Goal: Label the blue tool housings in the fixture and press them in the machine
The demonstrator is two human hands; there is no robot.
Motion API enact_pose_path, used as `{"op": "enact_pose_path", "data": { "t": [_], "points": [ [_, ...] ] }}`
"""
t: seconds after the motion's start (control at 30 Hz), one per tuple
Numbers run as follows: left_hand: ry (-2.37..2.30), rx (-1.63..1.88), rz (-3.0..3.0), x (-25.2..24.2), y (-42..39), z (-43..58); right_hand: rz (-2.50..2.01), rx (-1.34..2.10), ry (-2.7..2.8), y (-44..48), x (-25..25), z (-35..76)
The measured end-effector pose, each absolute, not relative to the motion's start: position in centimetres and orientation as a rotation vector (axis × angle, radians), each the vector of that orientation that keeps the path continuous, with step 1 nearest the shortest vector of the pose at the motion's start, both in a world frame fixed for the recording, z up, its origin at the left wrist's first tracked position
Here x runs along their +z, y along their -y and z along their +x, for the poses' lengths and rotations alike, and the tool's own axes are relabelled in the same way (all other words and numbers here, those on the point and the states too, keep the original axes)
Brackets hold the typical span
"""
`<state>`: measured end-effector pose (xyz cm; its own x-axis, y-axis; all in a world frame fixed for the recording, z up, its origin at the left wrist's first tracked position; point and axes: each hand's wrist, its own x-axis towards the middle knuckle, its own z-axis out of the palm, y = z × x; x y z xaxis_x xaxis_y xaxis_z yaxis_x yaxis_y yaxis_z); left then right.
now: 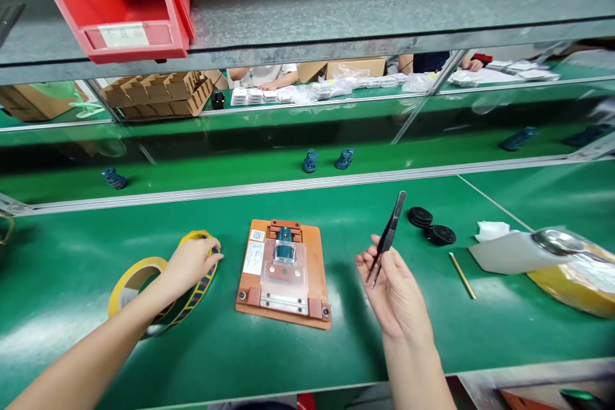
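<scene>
My left hand grips the upper rim of a yellow tape roll, which has a dark patterned band along one side. My right hand holds black tweezers upright, their tips pointing down near my fingers. Between my hands lies an orange fixture board with a clear plastic cover clamped over a teal motor part. Neither hand touches the board. Two black rubber discs lie just beyond the tweezers.
A brass rod, white tissue, and a metal dish on a yellow bag lie to the right on the green bench. Several teal parts sit on a green belt behind it. A red bin overhangs from a shelf. A co-worker's hands show beyond.
</scene>
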<state>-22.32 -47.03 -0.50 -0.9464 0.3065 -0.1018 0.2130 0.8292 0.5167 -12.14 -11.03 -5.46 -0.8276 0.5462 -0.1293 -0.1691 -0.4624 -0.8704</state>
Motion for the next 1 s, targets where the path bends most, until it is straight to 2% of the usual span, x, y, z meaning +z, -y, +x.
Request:
{"op": "enact_pose_path", "data": {
  "t": [0.13, 0.3, 0.37, 0.57, 0.8, 0.9, 1.0],
  "points": [
    [-2.756, 1.053, 0.286, 0.0, 48.5, -21.3, -0.395, 2.553, 1.233, 13.7, -3.2, -12.4],
    [-2.538, 1.604, -0.090, -0.4, 50.1, -18.0, -0.140, 2.693, 1.535, 19.3, -0.6, -12.9],
    [-2.506, 1.716, -0.216, -0.9, 50.2, -16.9, -0.062, 2.759, 1.653, 22.0, 0.2, -13.4],
    [-2.438, 1.880, -0.297, -1.8, 50.9, -15.1, 0.077, 2.774, 1.680, 28.0, 0.4, -15.5],
    [-2.359, 1.948, -0.282, -1.5, 51.0, -14.5, 0.128, 2.728, 1.825, 29.5, -0.6, -16.9],
    [-2.347, 1.911, -0.277, -1.3, 50.9, -14.7, 0.175, 2.668, 1.880, 29.7, -0.7, -16.8],
    [-2.503, 1.675, -0.161, -1.1, 50.9, -15.7, 0.168, 2.547, 1.918, 28.9, -0.2, -16.3]
  ]
}}
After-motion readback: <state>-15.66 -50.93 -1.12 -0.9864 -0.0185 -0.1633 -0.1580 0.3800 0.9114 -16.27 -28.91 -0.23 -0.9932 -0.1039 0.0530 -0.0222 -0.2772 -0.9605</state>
